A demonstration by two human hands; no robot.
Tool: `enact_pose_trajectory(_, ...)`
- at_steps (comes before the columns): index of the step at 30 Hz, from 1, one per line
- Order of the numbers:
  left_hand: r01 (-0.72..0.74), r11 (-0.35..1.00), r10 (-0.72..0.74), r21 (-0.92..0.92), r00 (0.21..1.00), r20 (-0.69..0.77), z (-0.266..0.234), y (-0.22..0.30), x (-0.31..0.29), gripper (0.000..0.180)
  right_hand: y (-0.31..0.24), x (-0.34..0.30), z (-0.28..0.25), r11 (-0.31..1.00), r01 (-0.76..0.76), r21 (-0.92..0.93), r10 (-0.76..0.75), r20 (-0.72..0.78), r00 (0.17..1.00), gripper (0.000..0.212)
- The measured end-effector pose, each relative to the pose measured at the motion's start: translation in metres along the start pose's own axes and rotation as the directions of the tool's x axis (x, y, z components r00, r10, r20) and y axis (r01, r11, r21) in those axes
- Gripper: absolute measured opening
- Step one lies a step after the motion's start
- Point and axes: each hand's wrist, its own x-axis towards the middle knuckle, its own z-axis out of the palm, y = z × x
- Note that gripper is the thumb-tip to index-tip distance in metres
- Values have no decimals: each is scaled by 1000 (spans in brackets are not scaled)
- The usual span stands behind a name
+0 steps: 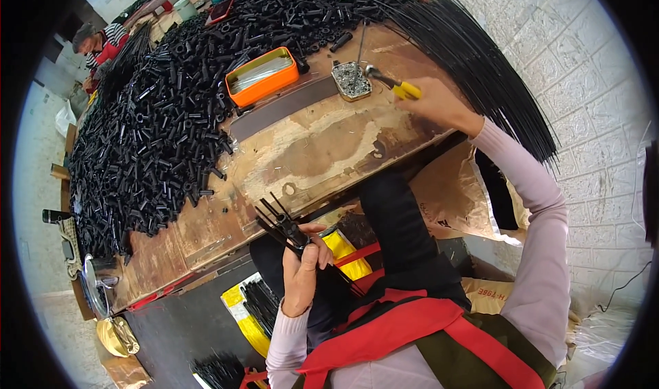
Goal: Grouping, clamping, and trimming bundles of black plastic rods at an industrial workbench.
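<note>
My left hand [305, 269] is closed around a black tubular hub [294, 235] with several thin black rods sticking out of it, held over my lap below the table edge. Other thin rods run down behind that hand. Out over the table, my right hand [439, 103] grips pliers [398, 87] with yellow and black handles. Their metal head is beside the rim of a small tin [334, 80] full of tiny silvery pieces; I cannot tell whether it touches them. A thin dark rod [361, 42] rises by the tin.
A large heap of short black tubular parts [158, 128] covers the table's left and far side. An orange box [264, 90] holds thin pale strips. Long black rods [480, 59] lie at the right. Another person [103, 46] sits far left. Yellow sacks [250, 320] lie below.
</note>
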Motion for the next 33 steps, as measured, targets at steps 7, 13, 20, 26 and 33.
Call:
enact_pose_trajectory(7, -10, 1000, 10, -5, 1000, 7, 3, 2, -5, 42, -4, 2, 12, 962, 105, -252, -137, -114, 984, 23)
enact_pose_trajectory(13, -26, 1000, 26, -14, 999, 40, -1, 2, -9, 40, 9, -11, 20, 944, 22, -329, -86, -182, 980, 21)
enact_pose_trajectory(20, -17, 999, 19, -39, 999, 40, -2, 3, -15, 38, -1, -11, 20, 942, -74, -326, 36, -122, 992, 23)
enact_pose_trajectory(26, -38, 999, 38, 3, 999, 19, 7, 6, -19, 42, 1, -5, 26, 905, -88, -417, 45, -114, 993, 25)
enact_pose_trajectory(33, -100, 994, 97, 49, 994, 48, 22, 8, -39, 34, 3, 9, 35, 847, -22, -532, -38, -102, 994, 28)
